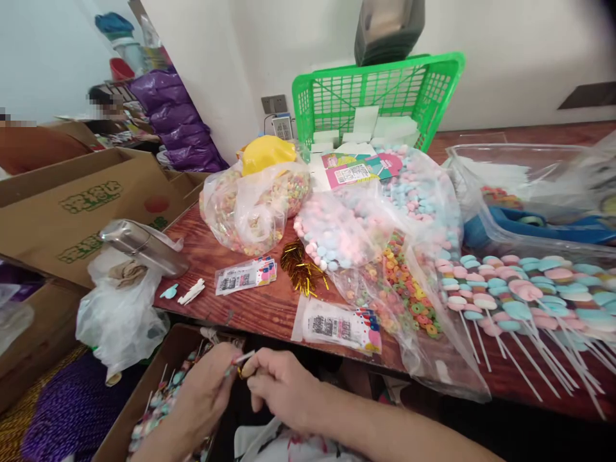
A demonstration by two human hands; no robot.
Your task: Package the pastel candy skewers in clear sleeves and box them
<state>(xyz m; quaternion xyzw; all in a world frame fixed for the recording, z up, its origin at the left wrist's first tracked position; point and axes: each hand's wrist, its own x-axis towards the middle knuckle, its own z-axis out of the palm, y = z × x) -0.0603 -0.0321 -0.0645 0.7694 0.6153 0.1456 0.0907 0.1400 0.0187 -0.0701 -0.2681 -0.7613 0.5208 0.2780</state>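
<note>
Just off the table's front edge, my left hand [212, 378] is closed around a candy skewer, most of it hidden by my fingers. Its white stick [247, 357] pokes out toward my right hand [282, 382]. That hand pinches a small gold twist tie [240, 371] against the stick. A bunch of gold twist ties [302, 266] lies on the table ahead, between two stacks of printed clear bags [337, 326]. Below my left hand stands a cardboard box [118, 420] with several marshmallow skewers [161, 398] inside.
Bags of marshmallows [332, 224] and ring candies [409, 289] cover the table [197, 237]. Marshmallow skewers [524, 295] are piled on the right, by a clear bin [539, 151]. A green basket [375, 83] stands behind; a steel flask [144, 247] lies at left.
</note>
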